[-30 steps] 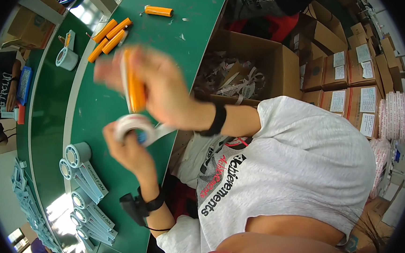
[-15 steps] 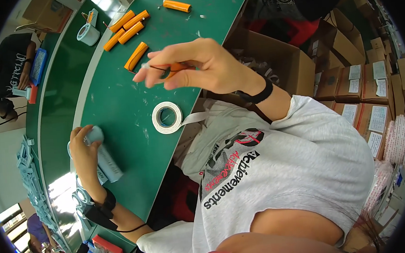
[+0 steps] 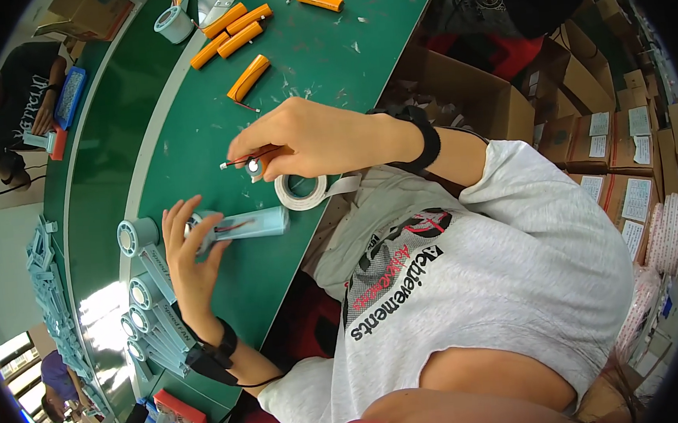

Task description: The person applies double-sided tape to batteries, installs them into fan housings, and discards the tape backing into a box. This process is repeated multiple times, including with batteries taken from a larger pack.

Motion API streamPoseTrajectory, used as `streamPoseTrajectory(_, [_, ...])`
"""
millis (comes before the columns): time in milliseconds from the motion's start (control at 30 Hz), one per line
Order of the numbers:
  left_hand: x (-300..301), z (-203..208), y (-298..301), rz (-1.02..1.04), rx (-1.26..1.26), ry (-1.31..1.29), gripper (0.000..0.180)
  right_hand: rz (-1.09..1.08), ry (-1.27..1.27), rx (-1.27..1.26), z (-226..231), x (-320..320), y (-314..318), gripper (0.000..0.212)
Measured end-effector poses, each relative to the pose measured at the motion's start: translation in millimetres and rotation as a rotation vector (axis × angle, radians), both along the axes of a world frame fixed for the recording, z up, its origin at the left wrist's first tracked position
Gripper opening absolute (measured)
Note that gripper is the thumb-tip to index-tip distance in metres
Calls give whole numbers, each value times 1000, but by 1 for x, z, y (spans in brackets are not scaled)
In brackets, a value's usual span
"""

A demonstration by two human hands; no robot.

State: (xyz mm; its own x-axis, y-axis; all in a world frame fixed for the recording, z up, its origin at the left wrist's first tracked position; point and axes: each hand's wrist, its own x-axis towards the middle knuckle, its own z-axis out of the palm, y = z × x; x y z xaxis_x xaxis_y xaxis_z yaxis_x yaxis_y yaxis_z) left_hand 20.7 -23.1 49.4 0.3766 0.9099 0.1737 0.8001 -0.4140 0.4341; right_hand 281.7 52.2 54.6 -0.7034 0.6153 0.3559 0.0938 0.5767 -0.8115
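My left hand [image 3: 194, 249] is closed round the head end of a light-blue handheld fan housing [image 3: 257, 223]. Its open, trough-like handle points toward my body, with red and dark wires inside. Just above, my right hand [image 3: 299, 142] pinches a battery [image 3: 254, 167] whose round end faces the fan. Thin red and black leads with a small white plug [image 3: 224, 165] stick out past the fingertips; most of the battery is hidden by the hand. A roll of white tape [image 3: 301, 202] lies under the right hand, its loose strip over the table edge.
Several orange batteries [image 3: 248, 78] lie on the green table [image 3: 193, 147] farther up. More light-blue fans [image 3: 138, 236] line the left side. An open carton [image 3: 496, 94] stands beyond the table edge at right. Other people sit across at left and at the upper right.
My left hand has brought a fan housing in from the left, its open handle now turned toward my body. The right hand has come down closer to it with the battery. The view has shifted slightly.
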Motion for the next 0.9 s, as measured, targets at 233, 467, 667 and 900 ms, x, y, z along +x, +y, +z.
streamPoseTrajectory(233, [9, -4, -8, -24, 174, 137, 30, 89, 342, -211, 2, -29, -25, 35])
streamPoseTrajectory(467, [23, -5, -12, -4, 254, 311, 18, 31, 170, 93, -32, -33, -54, 33])
streamPoseTrajectory(667, [5, -20, -6, 82, 135, -282, 11, -155, 79, 375, -36, -37, -56, 34])
streamPoseTrajectory(900, [3, -29, -5, 122, 164, -440, 8, -149, -329, 825, -25, -56, -50, 30])
